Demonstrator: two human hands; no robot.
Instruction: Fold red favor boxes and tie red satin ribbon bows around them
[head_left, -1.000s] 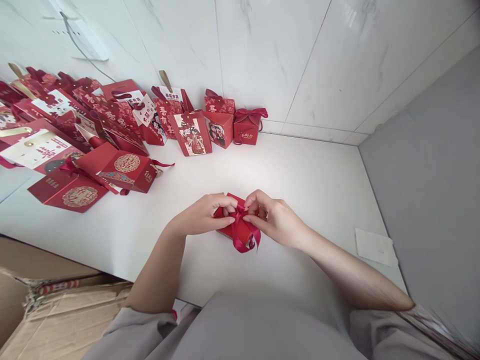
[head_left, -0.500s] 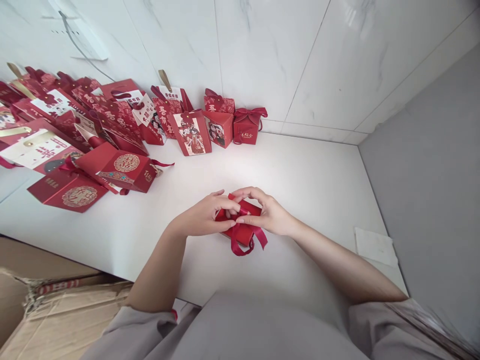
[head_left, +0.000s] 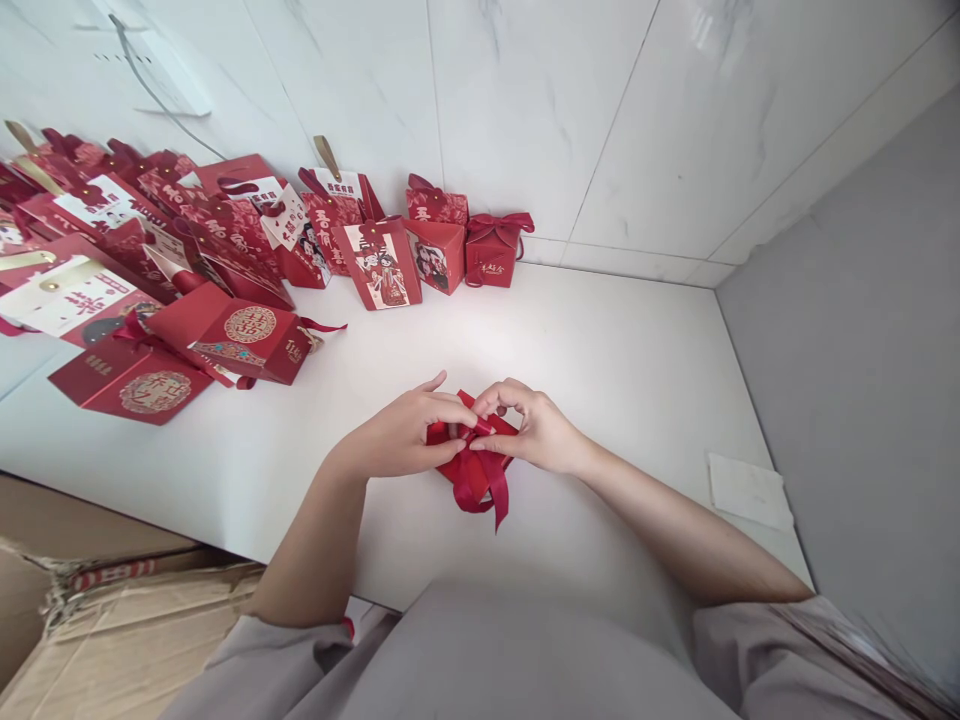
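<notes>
A small red gift box (head_left: 444, 434) stands on the white table in front of me, partly covered by my hands. Dark red ribbon (head_left: 477, 478) lies over its top, with a loop and a tail hanging down the near side. From the left, my left hand (head_left: 416, 428) pinches ribbon between thumb and index finger. My right hand (head_left: 529, 425) comes in from the right, its thumb and fingers closed on the same ribbon just above the box. Exactly how the strands cross under the fingertips is hidden.
Several red and white gift boxes (head_left: 225, 230) crowd the table's back left. A box with a ribbon bow (head_left: 491, 258) ends that row by the tiled wall. A white tissue (head_left: 750, 490) lies near the right edge, and a cardboard carton (head_left: 127, 640) stands below at left.
The ribbon loop and its tail have swung left and now hang nearer the middle of the box. My right hand's fingers have curled in closer. Both hands remain at the ribbon.
</notes>
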